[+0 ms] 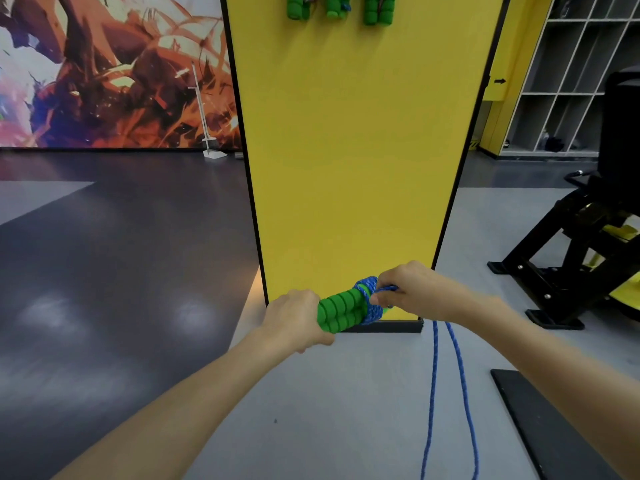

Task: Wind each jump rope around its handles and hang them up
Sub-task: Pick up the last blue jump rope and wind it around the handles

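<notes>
Even indoor brightness, soft glare patches on dark floor (104,271), wide-angle edge bending.

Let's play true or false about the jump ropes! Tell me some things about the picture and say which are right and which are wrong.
1. The left hand holds the green handles. True.
2. The rope is red. False: it is blue.
3. All of the rope is wound up. False: a few turns sit on the handles by the right hand, and two long strands hang down to the floor.
4. Three bundles hang at the top of the yellow board. True.
5. The right hand is empty. False: it pinches the rope by the handles.
</notes>
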The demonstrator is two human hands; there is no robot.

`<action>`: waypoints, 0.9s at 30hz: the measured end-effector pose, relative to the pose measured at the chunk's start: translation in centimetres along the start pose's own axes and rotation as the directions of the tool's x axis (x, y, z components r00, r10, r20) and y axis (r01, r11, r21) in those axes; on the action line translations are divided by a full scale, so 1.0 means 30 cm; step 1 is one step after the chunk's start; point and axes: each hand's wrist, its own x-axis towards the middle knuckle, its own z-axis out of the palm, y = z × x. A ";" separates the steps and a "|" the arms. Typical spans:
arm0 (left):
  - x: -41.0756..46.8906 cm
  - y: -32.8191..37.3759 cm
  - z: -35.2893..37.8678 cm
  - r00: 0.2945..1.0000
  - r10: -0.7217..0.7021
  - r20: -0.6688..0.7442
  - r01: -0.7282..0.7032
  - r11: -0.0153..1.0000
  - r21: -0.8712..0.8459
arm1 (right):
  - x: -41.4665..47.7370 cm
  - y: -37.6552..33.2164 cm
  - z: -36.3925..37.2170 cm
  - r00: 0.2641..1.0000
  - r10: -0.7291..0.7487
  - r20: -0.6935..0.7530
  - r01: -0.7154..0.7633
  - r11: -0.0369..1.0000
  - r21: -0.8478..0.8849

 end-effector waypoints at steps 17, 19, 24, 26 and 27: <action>-0.039 -0.009 -0.060 0.908 0.416 0.043 -0.416 0.909 -0.016 | 0.079 0.057 -0.033 0.989 -0.041 0.141 -0.004 0.954 0.300; -0.046 -0.017 -0.057 0.902 0.429 0.046 -0.419 0.897 -0.140 | 0.073 0.064 -0.016 0.979 -0.045 0.197 -0.049 0.893 0.447; -0.052 -0.028 -0.039 0.916 0.396 0.066 -0.320 0.820 -0.474 | 0.066 0.090 0.032 0.943 -0.010 0.334 -0.177 0.832 0.526; -0.059 -0.025 -0.035 0.920 0.385 0.078 -0.272 0.768 -0.580 | 0.074 0.117 0.063 0.960 -0.070 0.270 -0.082 0.854 0.514; -0.062 -0.024 -0.033 0.921 0.381 0.085 -0.245 0.734 -0.634 | 0.063 0.117 0.067 0.973 -0.021 0.228 -0.117 0.810 0.575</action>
